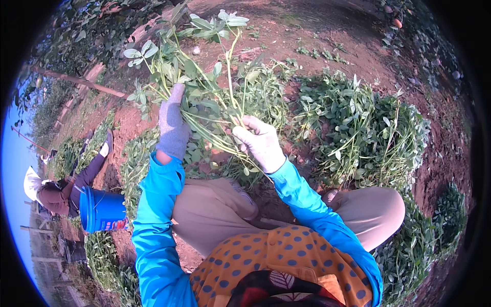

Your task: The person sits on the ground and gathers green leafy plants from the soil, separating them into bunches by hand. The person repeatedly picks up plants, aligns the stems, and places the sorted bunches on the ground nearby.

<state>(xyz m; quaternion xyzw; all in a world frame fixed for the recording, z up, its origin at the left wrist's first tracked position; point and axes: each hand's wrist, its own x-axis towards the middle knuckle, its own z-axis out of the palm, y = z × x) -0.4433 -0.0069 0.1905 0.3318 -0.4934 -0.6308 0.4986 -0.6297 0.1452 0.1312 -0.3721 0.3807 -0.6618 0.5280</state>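
Observation:
My left hand, in a grey knit glove, grips a leafy bundle of what look like peanut plants, its thumb pointing up along the stems. Opposite it, my right hand, in a pale glove, pinches the lower, bare ends of the green stems between thumb and fingers. The bundle is held up over my bent legs, leaves spreading away from me. Beneath and behind it lie more cut or pulled plants, partly hidden by the stems.
A large heap of plants lies to the right on reddish soil. At left stand a blue bucket and a seated person in a white head covering, among more plants. A wooden pole and fruit-bearing branches border the plot.

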